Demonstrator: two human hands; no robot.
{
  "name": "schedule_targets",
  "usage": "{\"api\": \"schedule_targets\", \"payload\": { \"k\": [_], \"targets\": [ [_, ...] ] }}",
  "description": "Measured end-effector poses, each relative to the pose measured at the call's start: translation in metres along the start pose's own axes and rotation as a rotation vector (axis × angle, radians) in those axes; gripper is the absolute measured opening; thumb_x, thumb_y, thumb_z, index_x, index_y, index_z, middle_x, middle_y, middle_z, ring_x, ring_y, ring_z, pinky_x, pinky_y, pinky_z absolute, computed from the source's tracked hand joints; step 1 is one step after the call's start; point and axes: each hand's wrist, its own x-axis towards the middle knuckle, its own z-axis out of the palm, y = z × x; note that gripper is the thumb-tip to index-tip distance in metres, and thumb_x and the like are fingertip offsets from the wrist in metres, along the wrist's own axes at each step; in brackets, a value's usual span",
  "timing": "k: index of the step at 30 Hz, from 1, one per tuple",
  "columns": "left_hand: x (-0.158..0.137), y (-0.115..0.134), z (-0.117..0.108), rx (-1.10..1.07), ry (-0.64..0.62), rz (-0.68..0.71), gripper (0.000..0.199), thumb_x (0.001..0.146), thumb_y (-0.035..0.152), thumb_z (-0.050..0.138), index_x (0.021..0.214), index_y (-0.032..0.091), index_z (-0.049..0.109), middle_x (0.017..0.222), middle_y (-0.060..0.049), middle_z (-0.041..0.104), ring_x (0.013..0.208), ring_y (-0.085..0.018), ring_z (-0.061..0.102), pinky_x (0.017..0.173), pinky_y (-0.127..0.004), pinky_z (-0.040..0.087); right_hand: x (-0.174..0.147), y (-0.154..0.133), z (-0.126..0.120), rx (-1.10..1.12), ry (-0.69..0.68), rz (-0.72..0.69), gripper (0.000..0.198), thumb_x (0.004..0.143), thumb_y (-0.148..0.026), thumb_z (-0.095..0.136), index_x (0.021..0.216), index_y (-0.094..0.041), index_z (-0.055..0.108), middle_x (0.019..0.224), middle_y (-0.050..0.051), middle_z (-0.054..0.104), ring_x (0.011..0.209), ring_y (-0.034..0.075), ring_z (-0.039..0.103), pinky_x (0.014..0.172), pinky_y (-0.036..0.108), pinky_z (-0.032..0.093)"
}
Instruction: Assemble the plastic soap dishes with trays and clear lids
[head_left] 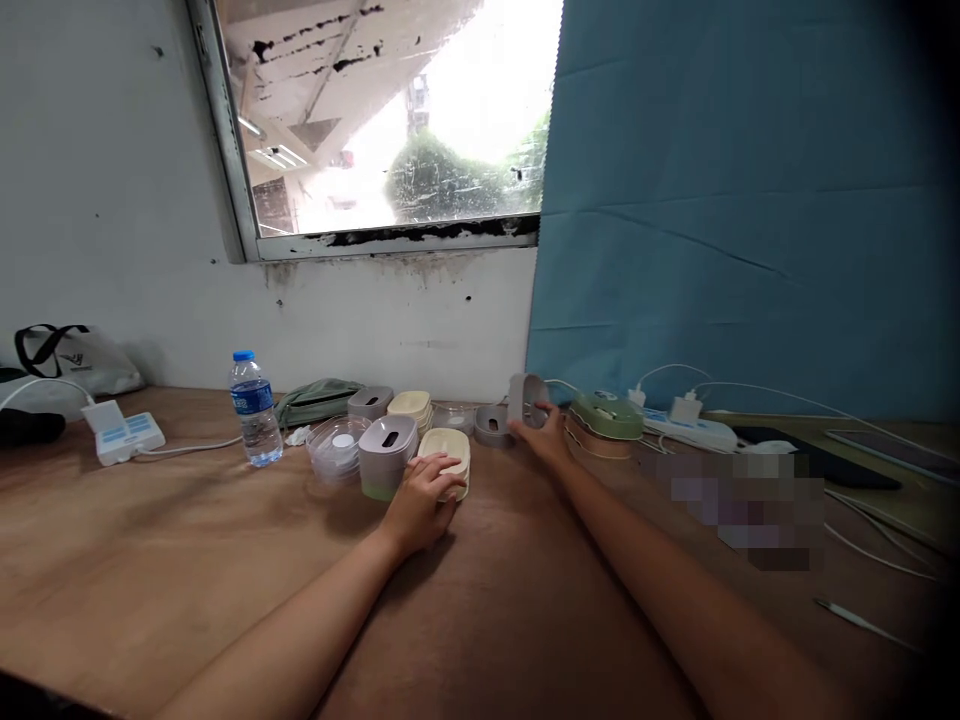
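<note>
My left hand (426, 500) rests on a stack of cream plastic lids or trays (454, 445), its fingers spread over the near side. My right hand (546, 438) reaches to the back of the table. Between its thumb and fingers it grips a grey oval container (517, 398), tilted with its opening to the right. Beside that one sits a low grey container with an oval slot (491, 427). Left of my left hand stands a grey container with a slotted top and greenish base (388, 460). Clear round plastic containers (334, 455) are next to it.
A water bottle (255, 410) stands left, near a green pouch (315, 400). Behind the containers are another grey container (370, 402) and cream stack (410, 402). A green case (607, 412), power strips (697, 430) and cables lie right; another power strip (135, 437) lies far left.
</note>
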Motion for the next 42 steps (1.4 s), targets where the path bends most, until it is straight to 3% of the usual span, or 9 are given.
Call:
{"api": "schedule_targets", "payload": {
  "k": [3, 11, 20, 31, 35, 38, 42],
  "targets": [
    [0.0, 0.001, 0.001, -0.006, 0.001, -0.008, 0.023, 0.073, 0.012, 0.052, 0.091, 0.023, 0.058, 0.116, -0.003, 0.055, 0.115, -0.022, 0.042, 0.097, -0.039, 0.028, 0.01, -0.004, 0.016, -0.16, 0.039, 0.014, 0.062, 0.052, -0.048, 0.064, 0.102, -0.015, 0.048, 0.109, 0.014, 0.049, 0.109, 0.029, 0.042, 0.091, 0.04, 0.033],
    [0.001, 0.001, 0.002, -0.034, 0.014, -0.011, 0.024, 0.071, 0.01, 0.051, 0.09, 0.023, 0.059, 0.114, -0.003, 0.055, 0.115, -0.022, 0.041, 0.098, -0.041, 0.027, 0.007, -0.011, 0.049, -0.485, -0.049, 0.014, 0.058, 0.053, -0.057, 0.061, 0.095, -0.017, 0.059, 0.102, 0.014, 0.056, 0.101, 0.031, 0.048, 0.088, 0.043, 0.033],
    [0.001, 0.0, 0.002, -0.052, 0.014, -0.013, 0.021, 0.072, 0.011, 0.051, 0.088, 0.022, 0.059, 0.111, -0.004, 0.056, 0.113, -0.023, 0.043, 0.097, -0.041, 0.028, -0.005, -0.015, 0.063, -0.705, -0.143, 0.041, 0.068, 0.054, -0.056, 0.06, 0.105, -0.01, 0.056, 0.113, 0.019, 0.051, 0.107, 0.033, 0.044, 0.089, 0.041, 0.033],
    [0.0, 0.0, 0.002, -0.049, 0.032, -0.009, 0.02, 0.071, 0.011, 0.052, 0.087, 0.022, 0.059, 0.108, -0.003, 0.057, 0.111, -0.022, 0.044, 0.096, -0.039, 0.029, 0.001, -0.013, 0.05, -0.808, -0.284, -0.05, 0.065, 0.054, -0.052, 0.061, 0.104, -0.011, 0.057, 0.114, 0.018, 0.049, 0.106, 0.033, 0.045, 0.087, 0.036, 0.034],
    [0.001, 0.0, 0.0, -0.045, 0.035, -0.004, 0.021, 0.071, 0.011, 0.052, 0.086, 0.022, 0.059, 0.108, -0.004, 0.057, 0.111, -0.022, 0.044, 0.095, -0.039, 0.03, 0.002, -0.012, 0.044, -0.794, -0.271, -0.109, 0.075, 0.053, -0.052, 0.063, 0.116, -0.015, 0.048, 0.118, 0.017, 0.045, 0.107, 0.032, 0.044, 0.088, 0.037, 0.033],
    [0.0, 0.001, 0.0, -0.041, 0.039, -0.004, 0.021, 0.071, 0.011, 0.052, 0.086, 0.022, 0.059, 0.108, -0.003, 0.057, 0.111, -0.022, 0.044, 0.096, -0.039, 0.029, 0.012, -0.014, 0.029, -0.778, -0.217, -0.165, 0.07, 0.06, -0.052, 0.059, 0.118, -0.017, 0.045, 0.122, 0.015, 0.041, 0.111, 0.03, 0.04, 0.092, 0.036, 0.03],
    [0.0, 0.002, 0.002, -0.036, 0.047, -0.007, 0.019, 0.072, 0.012, 0.051, 0.086, 0.022, 0.059, 0.108, -0.003, 0.057, 0.11, -0.022, 0.045, 0.096, -0.039, 0.028, 0.04, -0.011, -0.013, -0.8, -0.088, -0.136, 0.056, 0.062, -0.041, 0.061, 0.109, -0.014, 0.05, 0.123, 0.018, 0.036, 0.115, 0.034, 0.033, 0.094, 0.041, 0.025]
  ]
}}
